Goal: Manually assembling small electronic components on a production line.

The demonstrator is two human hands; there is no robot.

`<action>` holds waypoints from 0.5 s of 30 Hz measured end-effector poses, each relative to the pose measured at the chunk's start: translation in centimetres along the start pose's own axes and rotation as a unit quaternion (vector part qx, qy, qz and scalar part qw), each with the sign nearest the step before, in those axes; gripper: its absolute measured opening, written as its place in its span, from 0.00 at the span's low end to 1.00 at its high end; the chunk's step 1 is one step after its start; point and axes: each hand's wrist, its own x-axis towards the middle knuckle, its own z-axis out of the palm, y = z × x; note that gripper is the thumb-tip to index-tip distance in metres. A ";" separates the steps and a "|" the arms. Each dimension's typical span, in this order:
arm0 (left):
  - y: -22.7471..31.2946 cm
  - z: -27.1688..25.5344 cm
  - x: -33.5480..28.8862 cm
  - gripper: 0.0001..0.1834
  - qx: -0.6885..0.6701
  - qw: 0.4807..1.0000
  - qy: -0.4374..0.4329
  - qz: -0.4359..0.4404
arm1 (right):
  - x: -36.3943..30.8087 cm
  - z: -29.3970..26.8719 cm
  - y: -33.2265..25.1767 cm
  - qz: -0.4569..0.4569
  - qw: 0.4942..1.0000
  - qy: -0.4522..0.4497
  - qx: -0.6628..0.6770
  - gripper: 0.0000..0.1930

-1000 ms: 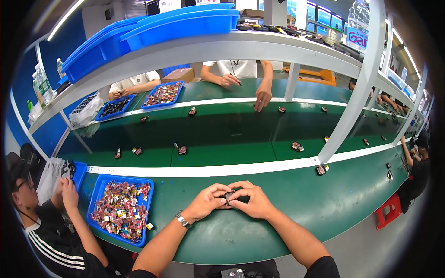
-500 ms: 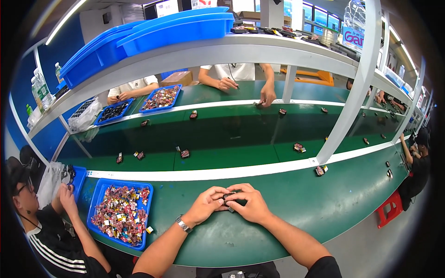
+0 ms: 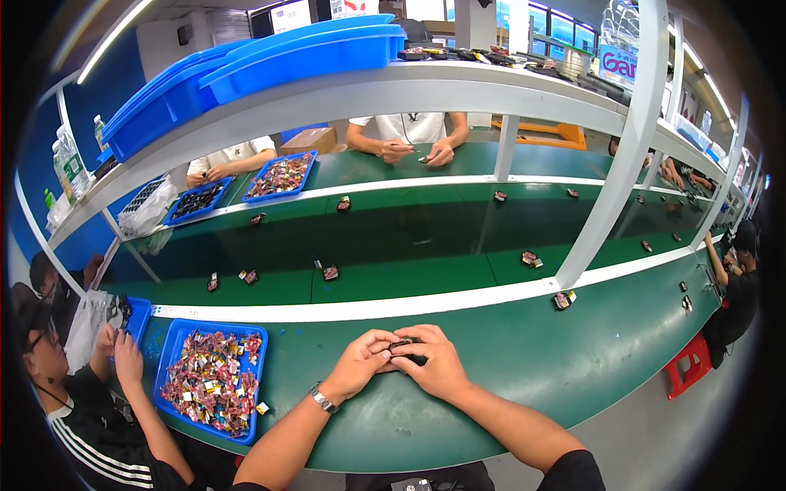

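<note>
Above the near green worktop point(image 3: 491, 401), my left hand point(image 3: 359, 367) and my right hand point(image 3: 432, 365) are closed together around a small black part point(image 3: 399, 348). Fingers of both hands cover most of it, so its exact kind cannot be made out. A metal-banded watch sits on my left wrist. To the left of my left arm is a blue tray point(image 3: 168, 348) heaped with small reddish circuit assemblies point(image 3: 209, 380) that have white and yellow pieces. One loose piece point(image 3: 262, 407) lies at the tray's right edge.
A white rail point(image 3: 360, 307) and a slanted white post point(image 3: 614, 172) stand beyond my hands. Assemblies are spaced along the green belt point(image 3: 409, 254). Blue trays point(image 3: 303, 53) sit on the overhead shelf. A co-worker point(image 3: 90, 425) sits at left; others work across and at right, near a red stool point(image 3: 688, 368).
My fingers have shifted slightly around the black part, hiding more of it. Across the belt, a co-worker's outstretched hand has drawn back to meet the other hand.
</note>
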 end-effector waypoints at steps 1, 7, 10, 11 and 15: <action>-0.1 0.0 0.0 0.14 0.001 1.000 0.008 0.007 | 0.0 0.1 0.0 0.000 1.000 0.002 0.000 0.09; 0.1 0.0 0.0 0.13 0.000 1.000 0.010 -0.001 | 0.0 0.3 0.7 0.036 0.997 -0.009 0.063 0.09; -0.3 0.2 0.0 0.13 -0.007 1.000 0.020 0.017 | 0.1 0.1 0.5 0.039 0.997 -0.022 0.064 0.09; -0.3 0.4 0.0 0.13 -0.007 1.000 0.020 0.017 | 0.0 0.0 0.5 0.023 0.998 -0.019 0.060 0.09; -0.4 0.1 0.0 0.12 -0.005 0.999 0.022 0.046 | 0.0 -0.4 -0.8 -0.064 0.998 -0.003 0.004 0.10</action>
